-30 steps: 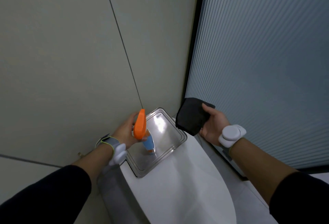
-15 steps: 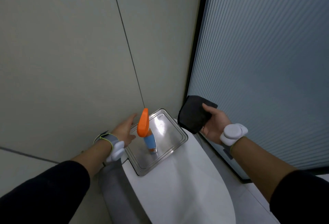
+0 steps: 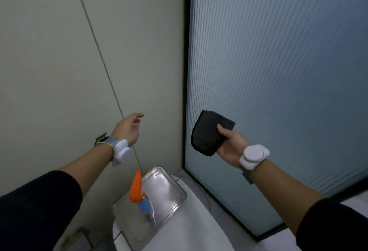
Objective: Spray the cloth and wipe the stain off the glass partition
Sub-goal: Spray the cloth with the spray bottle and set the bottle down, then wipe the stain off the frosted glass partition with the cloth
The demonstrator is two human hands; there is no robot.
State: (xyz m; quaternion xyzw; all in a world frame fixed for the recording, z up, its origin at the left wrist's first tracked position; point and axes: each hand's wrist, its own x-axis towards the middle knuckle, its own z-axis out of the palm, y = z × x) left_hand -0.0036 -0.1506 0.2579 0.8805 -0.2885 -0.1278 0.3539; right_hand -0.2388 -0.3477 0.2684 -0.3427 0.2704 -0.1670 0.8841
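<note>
My right hand (image 3: 232,144) grips a folded black cloth (image 3: 209,132), held up close in front of the ribbed frosted glass partition (image 3: 278,71). I cannot make out a stain on the glass. My left hand (image 3: 128,127) is raised near the beige wall, fingers loosely apart and holding nothing. Below it, the spray bottle (image 3: 140,195), with an orange trigger head and a blue label, stands upright on a shiny metal tray (image 3: 169,191).
The tray rests on a white rounded fixture (image 3: 189,230) in the corner. A black frame strip (image 3: 186,71) runs down between the beige wall panels (image 3: 59,51) and the glass. Both wrists carry white sensor bands.
My left hand let go of the spray bottle, left it standing on the tray and rose up toward the wall. My right hand lifted the cloth higher in front of the glass.
</note>
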